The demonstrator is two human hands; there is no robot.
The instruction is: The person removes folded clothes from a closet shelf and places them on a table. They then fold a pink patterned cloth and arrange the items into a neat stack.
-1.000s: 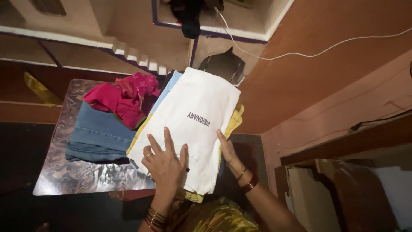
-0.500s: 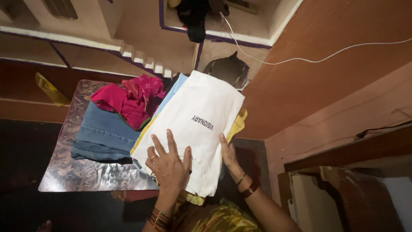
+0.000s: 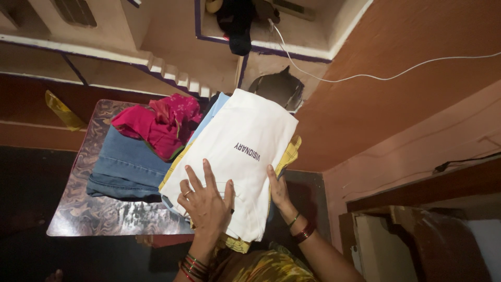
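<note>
While the folded white garment (image 3: 242, 156) lies on top of the clothes stack, its long axis runs diagonally from the near edge up toward the far right corner. Left hand (image 3: 207, 201) rests flat on its near end, fingers spread apart; right hand (image 3: 277, 189) cups the right edge, fingers together. Smooth cotton over yellow checked cloth (image 3: 288, 154). Beside it: folded denim jeans (image 3: 128, 164), crumpled magenta fabric (image 3: 156, 122), on a glossy marbled tabletop (image 3: 94, 211).
</note>
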